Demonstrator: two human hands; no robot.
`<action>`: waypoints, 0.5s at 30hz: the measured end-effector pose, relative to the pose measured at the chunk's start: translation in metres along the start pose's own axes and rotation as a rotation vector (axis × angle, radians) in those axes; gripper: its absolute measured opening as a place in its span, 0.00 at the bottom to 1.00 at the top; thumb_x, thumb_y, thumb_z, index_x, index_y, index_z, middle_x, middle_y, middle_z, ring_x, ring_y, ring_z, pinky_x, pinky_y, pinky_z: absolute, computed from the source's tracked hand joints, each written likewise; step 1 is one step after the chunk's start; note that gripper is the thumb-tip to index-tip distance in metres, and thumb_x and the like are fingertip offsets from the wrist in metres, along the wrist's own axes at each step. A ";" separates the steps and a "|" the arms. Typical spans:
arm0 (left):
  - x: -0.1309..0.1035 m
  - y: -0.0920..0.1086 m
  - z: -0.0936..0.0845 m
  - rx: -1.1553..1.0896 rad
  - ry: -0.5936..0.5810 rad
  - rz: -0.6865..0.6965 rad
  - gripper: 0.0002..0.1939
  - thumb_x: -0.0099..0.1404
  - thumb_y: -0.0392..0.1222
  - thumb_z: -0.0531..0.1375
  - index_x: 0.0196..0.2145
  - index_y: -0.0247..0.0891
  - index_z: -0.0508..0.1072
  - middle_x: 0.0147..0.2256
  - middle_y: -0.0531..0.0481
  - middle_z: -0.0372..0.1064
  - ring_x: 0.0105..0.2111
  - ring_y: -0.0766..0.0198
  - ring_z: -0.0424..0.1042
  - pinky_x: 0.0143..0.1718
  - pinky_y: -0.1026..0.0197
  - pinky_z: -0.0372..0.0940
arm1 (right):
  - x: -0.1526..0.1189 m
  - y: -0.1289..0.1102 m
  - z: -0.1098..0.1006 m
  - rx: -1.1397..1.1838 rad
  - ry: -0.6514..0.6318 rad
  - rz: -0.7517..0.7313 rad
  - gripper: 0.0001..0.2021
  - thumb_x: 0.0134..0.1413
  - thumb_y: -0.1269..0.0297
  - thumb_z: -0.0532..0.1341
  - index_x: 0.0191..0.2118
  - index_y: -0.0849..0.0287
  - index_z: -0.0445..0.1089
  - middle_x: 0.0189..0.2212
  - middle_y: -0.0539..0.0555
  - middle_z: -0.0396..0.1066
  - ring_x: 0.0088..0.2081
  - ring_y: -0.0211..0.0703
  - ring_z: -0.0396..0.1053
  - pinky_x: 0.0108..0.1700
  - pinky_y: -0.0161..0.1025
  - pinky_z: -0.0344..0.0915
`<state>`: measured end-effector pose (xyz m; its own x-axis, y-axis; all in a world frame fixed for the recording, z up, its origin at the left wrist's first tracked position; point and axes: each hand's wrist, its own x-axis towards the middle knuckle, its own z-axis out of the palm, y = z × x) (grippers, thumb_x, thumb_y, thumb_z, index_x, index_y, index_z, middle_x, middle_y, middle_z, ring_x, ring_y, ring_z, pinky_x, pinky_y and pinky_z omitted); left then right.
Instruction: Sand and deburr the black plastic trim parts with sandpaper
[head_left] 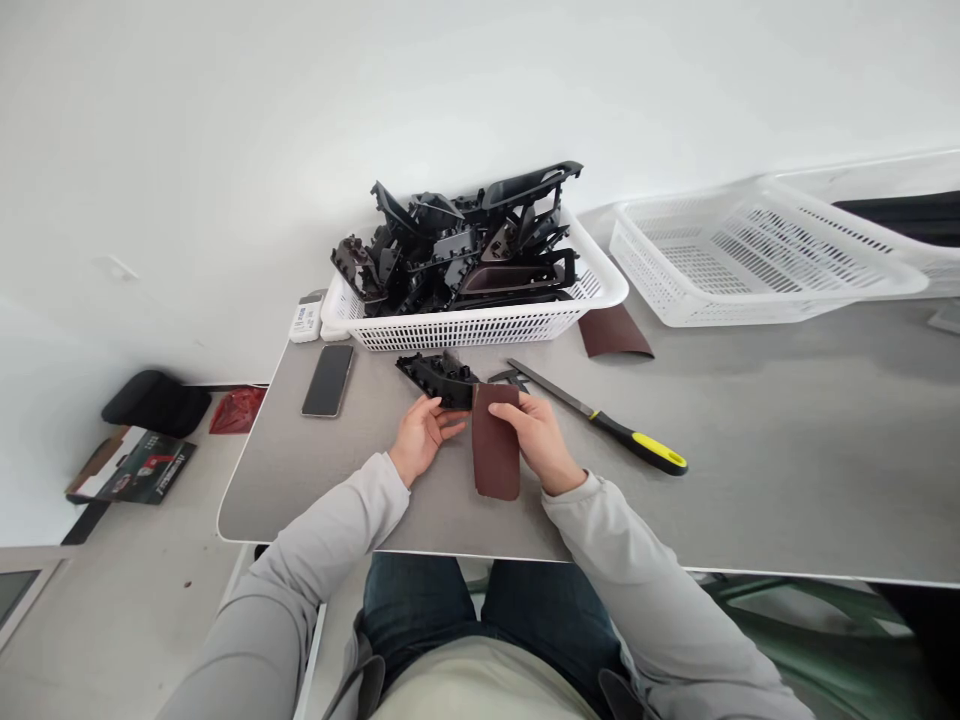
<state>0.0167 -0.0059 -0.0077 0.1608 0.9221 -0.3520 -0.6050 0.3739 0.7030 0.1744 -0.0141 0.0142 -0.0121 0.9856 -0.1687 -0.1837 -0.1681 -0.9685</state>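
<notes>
My left hand [421, 436] holds a black plastic trim part [439, 377] by its near edge, the thumb against it and the other fingers loosely curled below. Clips and ribs show on the part's upper side. In my right hand [541, 437] is a folded piece of brown-red sandpaper [495, 450], with the thumb lying flat on its face. The sandpaper hangs over the near right end of the part and hides that end. Just right of it lie a dark caliper [511, 379], partly covered, and a file [600, 417] with a black and yellow handle.
A white basket [465, 330] heaped with black trim parts [450, 250] stands at the back. Another white basket [675, 300] is to its right. A second sandpaper sheet [615, 333] lies between them. A phone [328, 380] and a small white box [306, 320] are at left.
</notes>
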 end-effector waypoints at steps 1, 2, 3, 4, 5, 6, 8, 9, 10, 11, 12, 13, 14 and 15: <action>0.000 0.001 0.000 -0.003 0.007 -0.013 0.06 0.55 0.39 0.59 0.33 0.37 0.70 0.30 0.49 0.76 0.30 0.62 0.75 0.32 0.62 0.66 | 0.001 0.000 0.000 0.044 0.024 -0.008 0.10 0.34 0.59 0.64 0.25 0.60 0.72 0.20 0.48 0.69 0.23 0.36 0.62 0.26 0.35 0.58; -0.001 0.001 0.000 -0.004 0.007 -0.028 0.06 0.56 0.40 0.59 0.33 0.36 0.70 0.30 0.48 0.76 0.29 0.62 0.75 0.31 0.62 0.66 | 0.002 0.001 0.000 0.081 0.038 -0.009 0.10 0.33 0.59 0.64 0.25 0.59 0.72 0.20 0.48 0.69 0.23 0.36 0.62 0.27 0.35 0.58; -0.001 0.001 -0.001 -0.003 0.002 -0.039 0.08 0.56 0.41 0.59 0.33 0.36 0.71 0.30 0.48 0.75 0.28 0.63 0.74 0.30 0.62 0.66 | 0.002 0.001 0.000 0.107 0.041 -0.003 0.09 0.33 0.59 0.64 0.24 0.59 0.72 0.20 0.48 0.69 0.23 0.36 0.62 0.27 0.35 0.58; -0.002 0.001 -0.001 0.004 -0.007 -0.042 0.09 0.56 0.42 0.60 0.33 0.35 0.71 0.30 0.48 0.75 0.27 0.63 0.74 0.30 0.62 0.66 | 0.002 0.001 0.000 0.123 0.039 0.008 0.09 0.33 0.60 0.65 0.24 0.59 0.72 0.20 0.47 0.69 0.23 0.36 0.62 0.27 0.35 0.58; -0.002 0.001 0.000 0.016 -0.016 -0.034 0.10 0.55 0.42 0.61 0.34 0.35 0.71 0.30 0.48 0.75 0.27 0.63 0.74 0.31 0.62 0.67 | 0.002 0.001 0.000 0.128 0.030 0.022 0.09 0.33 0.60 0.65 0.24 0.59 0.72 0.20 0.47 0.69 0.22 0.36 0.62 0.27 0.35 0.58; -0.002 0.000 0.000 0.032 -0.021 -0.017 0.11 0.53 0.41 0.64 0.34 0.36 0.71 0.30 0.49 0.75 0.27 0.64 0.74 0.31 0.62 0.67 | 0.001 0.001 0.000 0.124 0.020 0.033 0.09 0.33 0.60 0.65 0.25 0.59 0.72 0.20 0.47 0.69 0.22 0.36 0.62 0.27 0.35 0.58; -0.003 -0.002 0.000 0.068 -0.020 0.023 0.14 0.48 0.37 0.68 0.34 0.36 0.71 0.30 0.51 0.75 0.27 0.66 0.73 0.33 0.62 0.66 | 0.000 0.000 0.001 0.098 0.003 0.041 0.10 0.33 0.60 0.64 0.25 0.59 0.72 0.20 0.48 0.70 0.22 0.36 0.62 0.26 0.35 0.59; -0.003 -0.003 0.000 0.080 -0.016 0.037 0.15 0.46 0.35 0.68 0.33 0.36 0.72 0.30 0.52 0.75 0.27 0.66 0.73 0.34 0.62 0.66 | -0.001 0.000 0.001 0.079 -0.002 0.039 0.10 0.33 0.60 0.64 0.25 0.59 0.72 0.20 0.48 0.70 0.22 0.36 0.62 0.26 0.35 0.59; -0.003 -0.003 0.000 0.086 -0.015 0.042 0.15 0.45 0.34 0.69 0.33 0.36 0.72 0.30 0.52 0.75 0.27 0.67 0.73 0.35 0.62 0.66 | -0.001 -0.001 0.001 0.059 -0.004 0.036 0.10 0.33 0.60 0.64 0.25 0.60 0.72 0.20 0.48 0.70 0.22 0.36 0.62 0.26 0.35 0.59; -0.002 -0.004 -0.001 0.088 -0.020 0.043 0.16 0.45 0.34 0.69 0.33 0.36 0.72 0.31 0.51 0.75 0.27 0.67 0.73 0.36 0.61 0.67 | -0.002 -0.002 0.001 0.038 -0.002 0.032 0.10 0.33 0.59 0.63 0.25 0.60 0.71 0.19 0.48 0.69 0.21 0.37 0.62 0.25 0.35 0.58; -0.002 -0.004 -0.001 0.091 -0.031 0.039 0.16 0.45 0.34 0.69 0.34 0.36 0.73 0.32 0.51 0.75 0.28 0.66 0.73 0.37 0.61 0.67 | -0.002 -0.002 0.001 0.019 0.001 0.029 0.10 0.33 0.59 0.63 0.25 0.60 0.71 0.19 0.48 0.69 0.21 0.36 0.62 0.24 0.35 0.58; -0.002 -0.003 -0.001 0.096 -0.045 0.029 0.17 0.44 0.33 0.69 0.34 0.36 0.73 0.33 0.50 0.75 0.29 0.66 0.73 0.38 0.60 0.67 | -0.002 -0.003 0.001 0.005 0.001 0.030 0.10 0.33 0.59 0.63 0.24 0.60 0.71 0.19 0.48 0.69 0.21 0.36 0.62 0.24 0.34 0.58; -0.003 -0.003 -0.002 0.104 -0.060 0.013 0.17 0.44 0.33 0.69 0.34 0.36 0.74 0.34 0.50 0.76 0.30 0.65 0.73 0.39 0.59 0.67 | -0.003 -0.003 0.002 -0.007 -0.003 0.033 0.10 0.33 0.59 0.62 0.24 0.60 0.71 0.19 0.48 0.69 0.21 0.36 0.62 0.24 0.34 0.57; -0.003 -0.003 -0.002 0.112 -0.072 -0.006 0.17 0.44 0.33 0.69 0.34 0.36 0.74 0.34 0.49 0.76 0.30 0.64 0.74 0.39 0.59 0.67 | -0.003 -0.004 0.002 -0.021 -0.013 0.036 0.10 0.33 0.59 0.62 0.24 0.60 0.71 0.19 0.49 0.69 0.21 0.36 0.61 0.24 0.34 0.57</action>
<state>0.0165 -0.0098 -0.0099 0.2219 0.9231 -0.3139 -0.5133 0.3844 0.7673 0.1730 -0.0166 0.0188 -0.0311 0.9790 -0.2013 -0.1621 -0.2036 -0.9655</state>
